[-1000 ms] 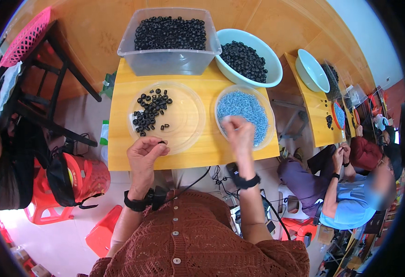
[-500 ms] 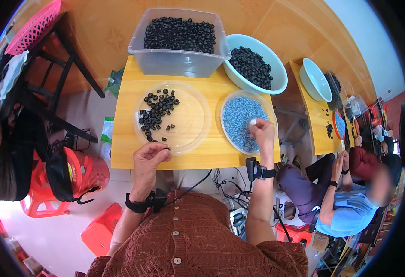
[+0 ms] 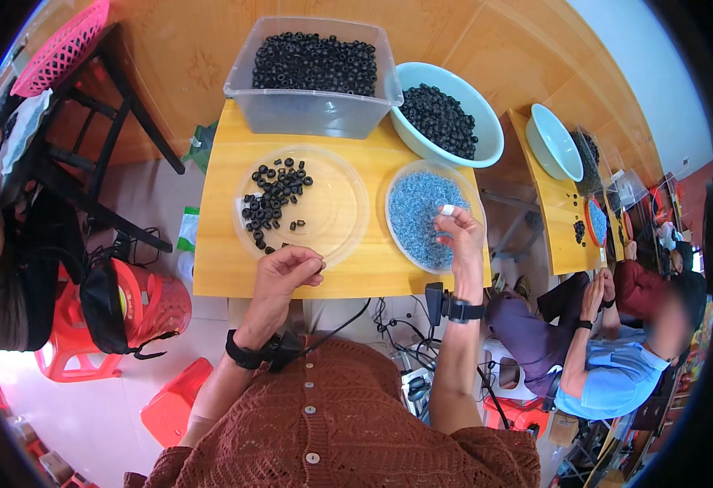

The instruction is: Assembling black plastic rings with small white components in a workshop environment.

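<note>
"Hands?"

"Left hand (image 3: 285, 276): thumb and fingers pinching a small dark piece (image 3: 321, 267) above the surface's (image 3: 222, 276) near edge. Right hand (image 3: 464, 237): fingers bent over blue beads (image 3: 420, 199); can't tell if one is held."

"Risks?"

"Dropped piece, I'd guess: only a sliver shows past the left fingertips, floor beyond the edge. White wrap (image 3: 447, 210) on a right finger may dull feel. Black cord (image 3: 342, 328) beside left wrist could snag."

"Around, in the way?"

"Round tray (image 3: 340, 195) with loose black pieces (image 3: 267, 202) ahead of left hand; bead container's rim (image 3: 387, 215) between hands. Beyond left, clear bin (image 3: 311, 115); beyond right, pale bowl (image 3: 493, 130)."
</note>
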A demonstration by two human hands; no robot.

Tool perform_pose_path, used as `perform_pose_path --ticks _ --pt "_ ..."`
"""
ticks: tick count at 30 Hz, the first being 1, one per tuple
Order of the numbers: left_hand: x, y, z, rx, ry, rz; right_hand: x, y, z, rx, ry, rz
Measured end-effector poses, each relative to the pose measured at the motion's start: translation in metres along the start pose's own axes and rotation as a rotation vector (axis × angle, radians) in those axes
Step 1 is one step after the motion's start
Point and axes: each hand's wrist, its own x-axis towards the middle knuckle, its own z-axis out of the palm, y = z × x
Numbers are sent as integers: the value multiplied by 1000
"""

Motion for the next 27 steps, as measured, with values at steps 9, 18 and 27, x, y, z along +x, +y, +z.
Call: perform_pose_path --ticks 9,18,27 --pt "6 3 14 122 -98 -85 -57 -11 73 26 -435 -69" --pt "10 1 2 144 -76 -82 -64 -11 94 -38 -578 -96" --pt "43 15 21 161 -289 -52 -58 -7 76 76 -689 22"
